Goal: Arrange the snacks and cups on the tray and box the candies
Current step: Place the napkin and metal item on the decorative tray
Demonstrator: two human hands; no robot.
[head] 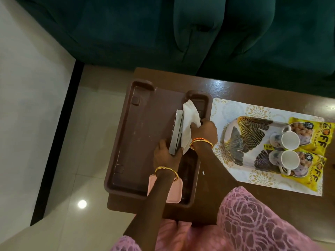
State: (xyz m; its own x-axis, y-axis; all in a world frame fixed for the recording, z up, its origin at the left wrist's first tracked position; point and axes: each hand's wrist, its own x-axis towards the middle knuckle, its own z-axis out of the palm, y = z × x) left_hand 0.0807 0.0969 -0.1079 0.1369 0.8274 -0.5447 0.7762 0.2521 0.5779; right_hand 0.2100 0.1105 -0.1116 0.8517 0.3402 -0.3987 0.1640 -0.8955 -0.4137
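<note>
pink sleeve (253,223) nearest; left hand (167,154) grips grey box (176,132), right hand (204,131) pinches white tissue (190,118).

Our left forearm (159,185) covers most of the pink box (175,192) at the brown tray's (116,151) near edge. The two yellow snack packets (315,138) lie partly hidden behind two white cups (288,142), their print too blurred to read fully.

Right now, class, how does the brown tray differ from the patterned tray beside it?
The brown tray is plain and dark; the patterned tray is pale with gold fan leaves. The brown tray holds a grey box and pink lid; the patterned tray holds two white cups. Both rest on the table.
</note>
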